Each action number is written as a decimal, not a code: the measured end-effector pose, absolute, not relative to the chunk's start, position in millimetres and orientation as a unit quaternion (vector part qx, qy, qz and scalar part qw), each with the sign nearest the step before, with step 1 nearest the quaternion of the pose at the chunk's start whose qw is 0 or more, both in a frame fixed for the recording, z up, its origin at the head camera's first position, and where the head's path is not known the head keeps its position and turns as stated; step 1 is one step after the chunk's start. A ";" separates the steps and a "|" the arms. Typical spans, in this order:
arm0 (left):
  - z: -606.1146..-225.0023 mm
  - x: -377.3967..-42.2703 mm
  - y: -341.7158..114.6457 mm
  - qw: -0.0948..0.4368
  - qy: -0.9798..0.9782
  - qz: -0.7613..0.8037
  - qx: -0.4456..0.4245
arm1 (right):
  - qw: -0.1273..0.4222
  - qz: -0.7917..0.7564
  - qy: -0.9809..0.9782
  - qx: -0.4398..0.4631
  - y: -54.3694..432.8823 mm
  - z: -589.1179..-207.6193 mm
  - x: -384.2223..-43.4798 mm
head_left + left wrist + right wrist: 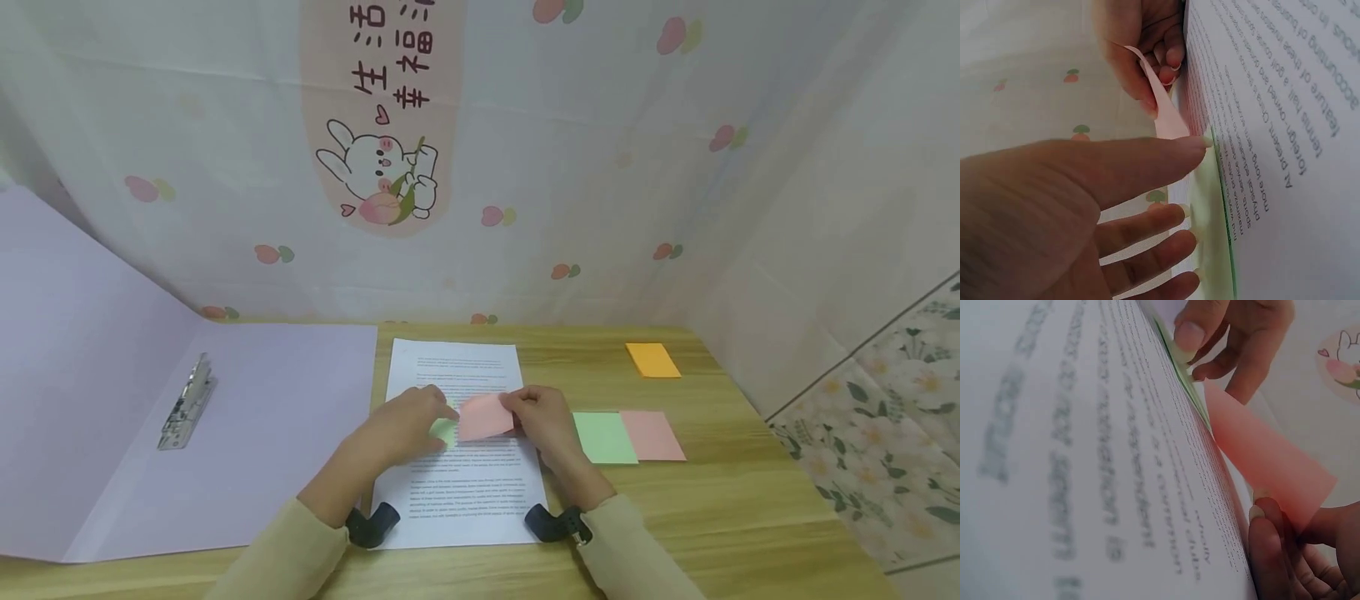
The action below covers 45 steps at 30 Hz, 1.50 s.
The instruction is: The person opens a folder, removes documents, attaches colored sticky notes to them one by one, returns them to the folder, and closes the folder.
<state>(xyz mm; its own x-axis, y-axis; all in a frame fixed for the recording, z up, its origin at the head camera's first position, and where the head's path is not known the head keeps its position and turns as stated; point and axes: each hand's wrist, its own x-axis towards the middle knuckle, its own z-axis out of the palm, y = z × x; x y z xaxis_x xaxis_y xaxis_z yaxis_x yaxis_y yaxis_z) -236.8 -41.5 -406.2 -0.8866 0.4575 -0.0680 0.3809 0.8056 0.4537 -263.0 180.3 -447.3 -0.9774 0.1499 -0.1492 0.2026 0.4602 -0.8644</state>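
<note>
A pink sticky note [483, 418] is pinched at its right edge by my right hand [546, 422], raised at a tilt above a printed sheet [465, 510]. In the right wrist view the pink note [1266, 456] slants from the right fingertips toward the left hand. My left hand [401, 425] rests over a green sticky note [445, 432] on the sheet. The left wrist view has its thumb and fingers fairly straight, their tips at the green note [1210, 212]. The thumb tip is close to the pink note's lower end; whether they touch I cannot tell.
Right of the sheet, a green sticky pad [606, 438] and a pink sticky pad [654, 436] lie side by side. An orange pad [652, 360] sits farther back. An opened lilac folder [292, 400] with a metal clip [187, 404] is at the left. A patterned curtain [562, 167] hangs behind.
</note>
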 end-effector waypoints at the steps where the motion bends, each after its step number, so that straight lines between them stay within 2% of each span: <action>1: -406.4 -236.4 -41.2 0.090 0.947 0.213 0.223 | 0.025 -0.505 0.856 0.103 180.0 -447.7 -262.9; 15: -417.5 -234.5 -34.4 0.066 0.960 0.152 0.228 | 0.026 -0.513 0.855 0.068 180.7 -448.8 -261.2; 38: -419.4 -230.4 -29.0 0.056 0.966 0.114 0.226 | 0.028 -0.502 0.863 0.051 181.9 -450.3 -264.6; 45: -424.5 -232.8 -26.9 0.067 0.967 0.110 0.219 | 0.026 -0.497 0.865 0.054 182.1 -448.9 -263.6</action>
<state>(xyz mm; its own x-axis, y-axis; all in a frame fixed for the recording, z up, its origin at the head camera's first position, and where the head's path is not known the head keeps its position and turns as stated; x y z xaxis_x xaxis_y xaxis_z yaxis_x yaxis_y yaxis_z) -232.8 -26.9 -424.5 -0.8947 0.4391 -0.0815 0.4096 0.8796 0.2419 -263.6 182.1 -448.9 -0.9928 0.0676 -0.0985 0.1192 0.4992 -0.8582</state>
